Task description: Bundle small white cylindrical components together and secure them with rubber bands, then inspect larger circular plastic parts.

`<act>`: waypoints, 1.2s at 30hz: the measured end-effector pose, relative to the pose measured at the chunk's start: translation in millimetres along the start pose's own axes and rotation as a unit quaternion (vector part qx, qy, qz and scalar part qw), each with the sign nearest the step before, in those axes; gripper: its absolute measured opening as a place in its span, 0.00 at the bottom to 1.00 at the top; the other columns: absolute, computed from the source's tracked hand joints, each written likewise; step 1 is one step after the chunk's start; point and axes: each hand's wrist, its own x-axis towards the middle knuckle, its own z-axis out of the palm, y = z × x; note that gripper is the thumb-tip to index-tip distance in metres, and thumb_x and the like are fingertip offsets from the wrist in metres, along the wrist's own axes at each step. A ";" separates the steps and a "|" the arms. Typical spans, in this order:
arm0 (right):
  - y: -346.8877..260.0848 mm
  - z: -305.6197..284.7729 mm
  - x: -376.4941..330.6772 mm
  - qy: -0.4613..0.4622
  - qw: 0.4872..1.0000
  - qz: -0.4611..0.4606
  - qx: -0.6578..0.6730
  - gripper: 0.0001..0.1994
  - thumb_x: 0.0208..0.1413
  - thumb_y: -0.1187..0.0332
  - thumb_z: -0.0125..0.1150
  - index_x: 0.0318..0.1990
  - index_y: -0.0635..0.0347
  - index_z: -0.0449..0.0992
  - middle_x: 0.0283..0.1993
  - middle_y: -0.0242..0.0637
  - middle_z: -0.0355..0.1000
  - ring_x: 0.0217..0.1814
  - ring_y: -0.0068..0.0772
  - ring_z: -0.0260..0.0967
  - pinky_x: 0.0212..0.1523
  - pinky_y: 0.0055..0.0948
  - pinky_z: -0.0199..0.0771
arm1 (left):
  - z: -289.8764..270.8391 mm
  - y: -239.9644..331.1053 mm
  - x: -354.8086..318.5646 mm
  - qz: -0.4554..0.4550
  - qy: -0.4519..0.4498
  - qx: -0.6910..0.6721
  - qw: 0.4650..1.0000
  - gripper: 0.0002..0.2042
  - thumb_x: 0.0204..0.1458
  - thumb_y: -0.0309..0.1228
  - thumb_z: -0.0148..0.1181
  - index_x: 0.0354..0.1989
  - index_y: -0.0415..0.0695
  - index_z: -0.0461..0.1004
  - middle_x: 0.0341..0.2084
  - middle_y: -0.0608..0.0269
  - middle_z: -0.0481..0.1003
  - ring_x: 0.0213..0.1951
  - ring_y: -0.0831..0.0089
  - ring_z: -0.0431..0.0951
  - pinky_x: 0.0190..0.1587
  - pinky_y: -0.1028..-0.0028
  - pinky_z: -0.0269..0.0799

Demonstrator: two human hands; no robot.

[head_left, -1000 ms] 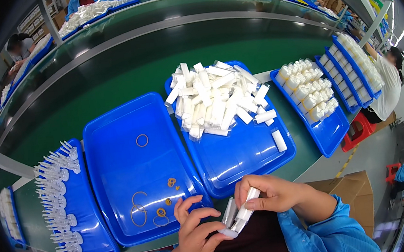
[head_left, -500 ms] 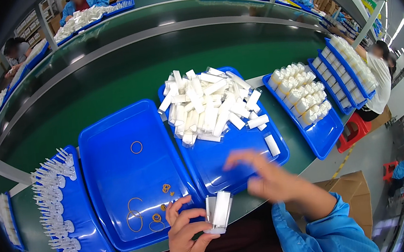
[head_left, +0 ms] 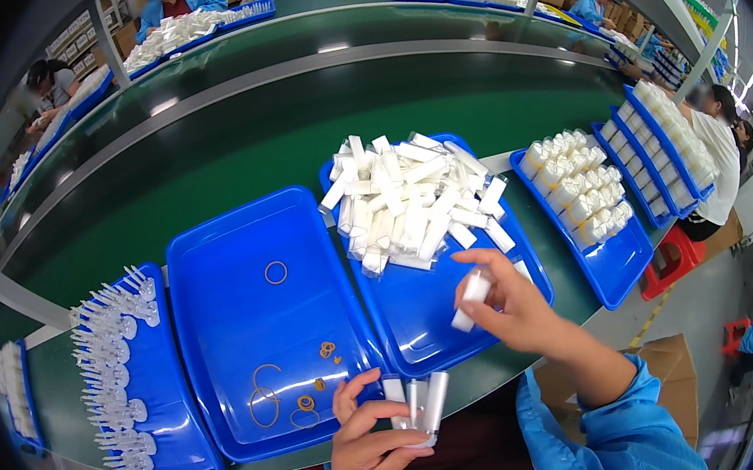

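Gripping white packets [head_left: 437, 398] by their near ends, perhaps to align them, the left hand [head_left: 371, 444] is near the piled blue tray [head_left: 418, 322]; the right hand [head_left: 518, 304] pinches another packet [head_left: 472, 301] above it.

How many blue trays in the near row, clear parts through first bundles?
4, left to right: parts tray, rubber-band tray, pack tray, bundle tray. Any nested underneath would be hidden.

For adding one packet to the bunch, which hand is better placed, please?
Probably the right hand: it holds one white packet above the blue tray, while the left hand holds the bunch.
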 end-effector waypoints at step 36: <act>-26.2 56.6 -36.8 -0.236 0.958 -0.153 0.051 0.21 0.48 0.72 0.61 0.52 0.65 0.70 0.38 0.38 0.74 0.44 0.37 0.67 0.48 0.34 0.60 | 7.8 0.0 -35.7 0.104 0.137 0.081 0.982 0.47 0.26 0.41 0.76 0.55 0.55 0.50 0.50 0.50 0.58 0.52 0.50 0.60 0.51 0.52 0.56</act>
